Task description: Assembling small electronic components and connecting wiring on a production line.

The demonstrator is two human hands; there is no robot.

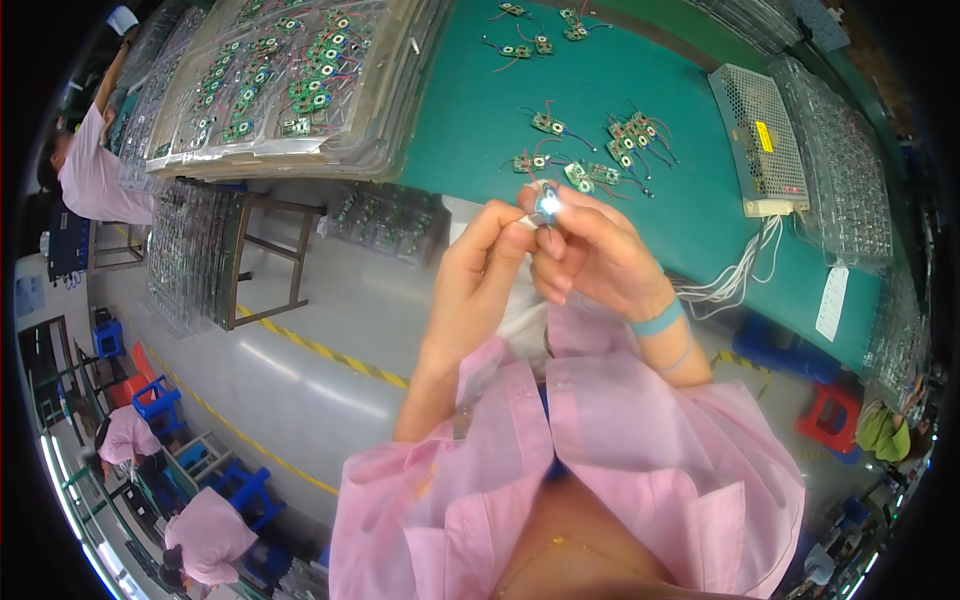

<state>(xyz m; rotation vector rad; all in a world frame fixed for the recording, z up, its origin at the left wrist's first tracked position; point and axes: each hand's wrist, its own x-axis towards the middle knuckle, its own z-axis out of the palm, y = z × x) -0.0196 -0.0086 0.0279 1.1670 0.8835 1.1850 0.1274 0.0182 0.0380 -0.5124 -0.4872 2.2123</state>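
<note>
Near the front edge of the green table, my two hands meet in front of my chest. My right hand [610,255], with a blue band at the wrist, pinches a small circuit board [545,196] on which a bright white light glows. Thumb and forefinger of my left hand [482,262] are closed on a small pale piece [530,220] right against the board; its kind is too small to tell. Just beyond my fingers, several loose circuit boards [580,177] with red and dark wires lie on the table [470,120].
Stacked clear trays [375,120] filled with boards stand at the left. On the right sit a perforated metal power supply [757,135] with white cables [738,275] and more clear trays [835,165]. A red stool [830,418] stands below. People in pink [95,170] work at the left.
</note>
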